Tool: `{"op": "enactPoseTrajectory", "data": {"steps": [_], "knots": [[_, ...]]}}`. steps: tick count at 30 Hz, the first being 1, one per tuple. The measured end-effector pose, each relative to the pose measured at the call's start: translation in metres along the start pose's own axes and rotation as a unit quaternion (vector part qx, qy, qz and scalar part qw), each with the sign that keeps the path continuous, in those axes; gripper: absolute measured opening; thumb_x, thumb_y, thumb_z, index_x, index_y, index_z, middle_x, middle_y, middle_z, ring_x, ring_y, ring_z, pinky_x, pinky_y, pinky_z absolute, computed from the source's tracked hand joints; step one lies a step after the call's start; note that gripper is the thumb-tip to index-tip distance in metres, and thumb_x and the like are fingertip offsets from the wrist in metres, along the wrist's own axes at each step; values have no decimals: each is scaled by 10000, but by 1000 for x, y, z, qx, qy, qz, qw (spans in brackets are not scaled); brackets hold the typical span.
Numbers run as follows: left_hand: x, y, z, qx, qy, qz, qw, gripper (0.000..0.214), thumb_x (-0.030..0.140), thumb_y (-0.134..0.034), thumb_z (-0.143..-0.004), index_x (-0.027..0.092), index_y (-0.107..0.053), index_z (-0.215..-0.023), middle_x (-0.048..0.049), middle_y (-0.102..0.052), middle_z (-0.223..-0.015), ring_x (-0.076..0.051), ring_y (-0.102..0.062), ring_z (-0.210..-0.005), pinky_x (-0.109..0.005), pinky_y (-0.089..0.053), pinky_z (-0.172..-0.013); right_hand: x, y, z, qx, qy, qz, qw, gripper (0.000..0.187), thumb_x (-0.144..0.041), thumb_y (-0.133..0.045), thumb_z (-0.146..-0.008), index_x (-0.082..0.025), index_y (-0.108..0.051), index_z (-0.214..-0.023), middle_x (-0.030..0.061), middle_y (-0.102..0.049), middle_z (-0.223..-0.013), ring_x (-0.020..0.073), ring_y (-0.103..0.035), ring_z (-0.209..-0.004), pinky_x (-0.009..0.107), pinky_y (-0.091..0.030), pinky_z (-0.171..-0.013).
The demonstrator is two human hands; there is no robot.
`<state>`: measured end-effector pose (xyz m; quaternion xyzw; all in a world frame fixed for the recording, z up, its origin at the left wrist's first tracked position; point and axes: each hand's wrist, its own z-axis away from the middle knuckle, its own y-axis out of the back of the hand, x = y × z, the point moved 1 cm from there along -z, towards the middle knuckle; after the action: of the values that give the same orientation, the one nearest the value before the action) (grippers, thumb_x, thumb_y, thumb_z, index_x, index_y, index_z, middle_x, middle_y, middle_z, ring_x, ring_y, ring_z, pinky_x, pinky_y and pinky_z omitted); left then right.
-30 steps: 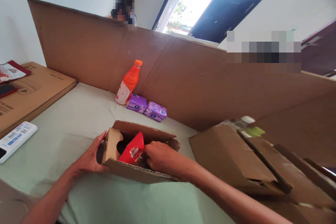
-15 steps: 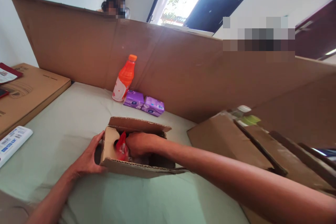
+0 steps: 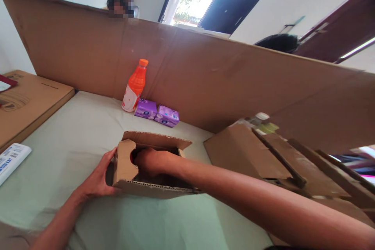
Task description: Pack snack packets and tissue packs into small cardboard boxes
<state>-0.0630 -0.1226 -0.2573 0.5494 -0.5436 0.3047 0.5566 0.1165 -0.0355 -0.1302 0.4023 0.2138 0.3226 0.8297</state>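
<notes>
A small cardboard box (image 3: 124,172) with raised flaps stands on the pale green cloth in front of me. My left hand (image 3: 101,177) grips its left end, thumb at the near side and fingers at the far corner. Deep in the box opening is my right hand (image 3: 148,161), knuckles up, close to the notched left flap. Its fingers are hidden by the box wall and flap. Just a sliver of something red shows beside it, and I cannot make out whether the hand holds it.
Behind the box stand an orange bottle (image 3: 135,86) and two purple packs (image 3: 156,112), against a tall cardboard wall (image 3: 219,74). A flat carton (image 3: 35,101) and a white labelled pack (image 3: 13,160) lie left. A larger open carton (image 3: 234,150) is at right. Someone's head shows beyond the wall.
The red packet by my right hand has gone down into the box, almost out of sight. My left hand keeps its hold. The view has shifted slightly right.
</notes>
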Motion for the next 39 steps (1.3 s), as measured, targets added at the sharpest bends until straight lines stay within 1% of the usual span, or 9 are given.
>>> {"op": "enactPoseTrajectory", "data": {"steps": [5, 8, 13, 17, 20, 24, 28, 34, 39], "knots": [[0, -1, -1, -8, -4, 16, 1000, 1183, 579, -818, -708, 293, -102, -1605, -140, -245, -1627, -425, -260, -1480, -585, -305, -1198, 4, 15, 28, 2, 21, 29, 999, 261, -146, -528, -891, -159, -761, -1006, 126, -768, -1011, 238, -709, -861, 302, -480, -714], [-1, 0, -2, -10, -4, 21, 1000, 1187, 560, -824, -711, 302, -87, -1606, -139, -266, -1620, -413, -300, -1465, -579, -323, -1192, 26, 15, 67, 85, 20, 6, 996, 267, -182, -480, -925, -176, -742, -973, 110, -765, -987, 244, -700, -891, 331, -489, -779], [8, 0, 10, 19, -24, -59, 998, 1056, 570, -744, -786, 333, -112, -1598, -122, -205, -1647, -437, -277, -1472, -645, -249, -1205, 62, -33, 138, 381, 10, -131, 915, 290, -378, -501, -964, -219, -707, -1091, 112, -705, -1227, 261, -652, -1138, 421, -511, -985], [44, -11, 23, 119, -86, -159, 976, 904, 476, -708, -855, 398, -173, -1579, -66, -216, -1654, -408, -248, -1499, -615, -272, -1208, 71, -79, 165, 458, -10, -177, 871, 451, -480, -608, -912, -242, -634, -1294, 130, -621, -1386, 287, -602, -1262, 458, -522, -1025], [72, -23, 21, 165, -129, -210, 955, 739, 381, -662, -911, 382, -283, -1546, -61, -405, -1557, -345, -375, -1446, -538, -350, -1191, 71, -99, 158, 438, -8, -204, 875, 593, -471, -634, -891, -240, -531, -1427, 132, -622, -1394, 296, -585, -1291, 501, -494, -1063], [87, -26, 10, 200, -119, -262, 937, 581, 334, -602, -958, 327, -372, -1492, -63, -658, -1241, -281, -606, -1220, -467, -489, -1069, 68, -111, 130, 430, -13, -257, 866, 530, -377, -592, -907, -233, -534, -1414, 117, -687, -1300, 278, -637, -1218, 501, -506, -1042], [91, -20, 5, 210, -82, -290, 930, 551, 362, -561, -971, 263, -392, -1486, -106, -628, -1314, -281, -638, -1178, -461, -509, -1046, 71, -109, 113, 466, -10, -270, 843, 452, -328, -559, -917, -226, -571, -1358, 115, -676, -1318, 269, -640, -1214, 477, -514, -1036], [95, -26, 3, 218, -92, -327, 915, 560, 267, -523, -966, 271, -357, -1501, -108, -563, -1356, -258, -576, -1254, -477, -482, -1090, 88, -78, 99, 626, -22, -146, 766, 498, -387, -586, -915, -214, -552, -1381, 160, -541, -1470, 322, -511, -1352, 542, -447, -1070], [88, -31, 1, 236, -109, -358, 897, 535, 260, -493, -984, 247, -357, -1501, -148, -398, -1531, -292, -409, -1427, -522, -423, -1146, 83, -71, 84, 507, 37, -124, 852, 361, -408, -479, -994, -199, -679, -1210, 126, -709, -1241, 282, -648, -1140, 494, -461, -992]]}}
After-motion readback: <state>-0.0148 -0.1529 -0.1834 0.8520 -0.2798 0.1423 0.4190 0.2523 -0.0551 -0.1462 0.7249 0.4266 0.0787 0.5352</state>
